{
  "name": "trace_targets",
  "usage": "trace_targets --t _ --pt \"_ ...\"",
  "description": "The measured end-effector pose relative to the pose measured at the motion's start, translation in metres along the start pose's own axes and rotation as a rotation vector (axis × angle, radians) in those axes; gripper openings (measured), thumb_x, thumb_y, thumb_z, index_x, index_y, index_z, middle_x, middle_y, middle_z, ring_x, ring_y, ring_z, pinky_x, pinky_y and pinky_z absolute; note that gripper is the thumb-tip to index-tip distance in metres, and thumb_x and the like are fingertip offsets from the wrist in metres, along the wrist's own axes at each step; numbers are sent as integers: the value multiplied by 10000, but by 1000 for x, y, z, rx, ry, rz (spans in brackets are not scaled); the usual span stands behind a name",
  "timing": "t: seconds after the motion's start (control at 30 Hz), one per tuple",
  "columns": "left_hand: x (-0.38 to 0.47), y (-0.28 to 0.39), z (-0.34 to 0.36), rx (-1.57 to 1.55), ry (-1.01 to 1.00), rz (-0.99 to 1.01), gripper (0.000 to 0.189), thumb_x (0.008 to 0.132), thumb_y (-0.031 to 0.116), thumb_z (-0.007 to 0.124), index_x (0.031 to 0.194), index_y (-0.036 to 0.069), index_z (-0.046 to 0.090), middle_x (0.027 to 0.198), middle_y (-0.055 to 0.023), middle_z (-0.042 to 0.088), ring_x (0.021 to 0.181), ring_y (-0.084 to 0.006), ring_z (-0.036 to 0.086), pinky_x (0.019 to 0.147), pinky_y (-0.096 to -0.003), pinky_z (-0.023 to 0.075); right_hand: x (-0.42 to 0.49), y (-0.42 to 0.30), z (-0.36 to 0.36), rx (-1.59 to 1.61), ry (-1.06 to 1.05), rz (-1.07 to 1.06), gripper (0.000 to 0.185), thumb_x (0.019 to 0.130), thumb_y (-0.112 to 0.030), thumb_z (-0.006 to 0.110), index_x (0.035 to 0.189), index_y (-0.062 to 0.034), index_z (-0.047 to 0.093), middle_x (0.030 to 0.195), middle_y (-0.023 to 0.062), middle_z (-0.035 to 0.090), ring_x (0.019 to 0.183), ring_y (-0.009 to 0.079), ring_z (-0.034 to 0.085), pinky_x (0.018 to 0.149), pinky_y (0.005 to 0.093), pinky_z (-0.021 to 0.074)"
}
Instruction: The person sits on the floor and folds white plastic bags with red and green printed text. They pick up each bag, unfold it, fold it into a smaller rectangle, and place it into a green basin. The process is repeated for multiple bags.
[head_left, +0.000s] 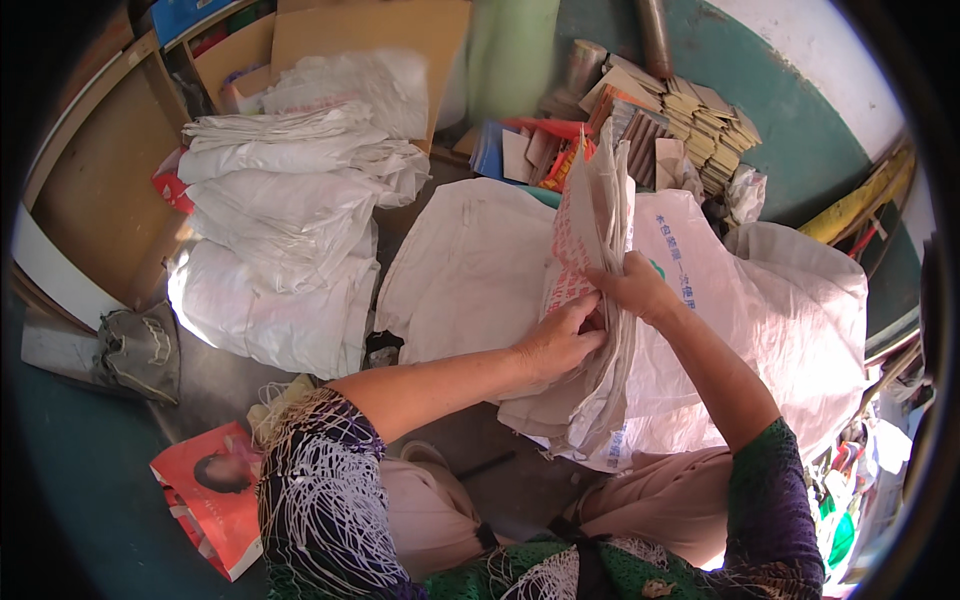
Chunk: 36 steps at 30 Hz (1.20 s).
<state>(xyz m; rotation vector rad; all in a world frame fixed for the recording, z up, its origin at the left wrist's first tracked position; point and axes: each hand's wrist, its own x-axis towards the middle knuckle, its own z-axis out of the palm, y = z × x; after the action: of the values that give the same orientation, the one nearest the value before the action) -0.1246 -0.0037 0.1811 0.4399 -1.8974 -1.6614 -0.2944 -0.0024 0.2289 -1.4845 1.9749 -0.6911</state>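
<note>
Between my two hands a bundle of white woven plastic sacks (600, 217), with red printing on its left face, stands on edge. My left hand (559, 341) is at the lower left of the bundle, its fingers bent against the layers. My right hand (634, 289) grips the bundle's near middle, thumb on the left face and fingers on the far side. Beneath lie spread white sacks (480, 255), one with blue printing, over a low surface in front of my knees.
Folded white sacks (277, 300) are piled at the left. Stacked cardboard pieces (697, 127) lie at the back right. A red paper bag (214, 495) stands at the lower left, near a dark cloth bag (139, 352). A pale green roll (510, 60) stands behind.
</note>
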Motion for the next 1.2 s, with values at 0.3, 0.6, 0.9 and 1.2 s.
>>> trace_targets --t 0.3,0.6,0.9,1.2 --pt "4 -2 -32 352 -145 -26 318 858 147 559 1152 25 557 976 -139 623 885 -189 591 782 -321 457 -20 -18 -5 -264 37 -33 560 759 -394 638 911 144 596 872 308 616 880 390 624 748 408 474" --pt "-49 -101 -169 1167 349 -807 384 752 319 666 943 -12 624 1087 -181 601 1039 -283 580 854 -378 478 -10 -1 1 -164 -22 -29 530 787 -348 633 950 152 570 926 321 602 922 398 609 766 413 466" --pt "-43 -96 -182 877 367 -870 450 614 300 751 874 -52 645 902 -196 656 867 -302 639 758 -357 510 -9 -8 2 -186 -21 -23 528 790 -347 635 947 153 568 935 315 603 911 401 608 762 403 468" --pt "-1 7 -150 -6 315 -350 179 674 97 672 748 -65 653 887 -101 630 733 -170 595 638 -271 465 -10 -14 2 -85 9 -58 517 796 -342 626 938 151 568 874 286 616 850 359 625 732 394 470"
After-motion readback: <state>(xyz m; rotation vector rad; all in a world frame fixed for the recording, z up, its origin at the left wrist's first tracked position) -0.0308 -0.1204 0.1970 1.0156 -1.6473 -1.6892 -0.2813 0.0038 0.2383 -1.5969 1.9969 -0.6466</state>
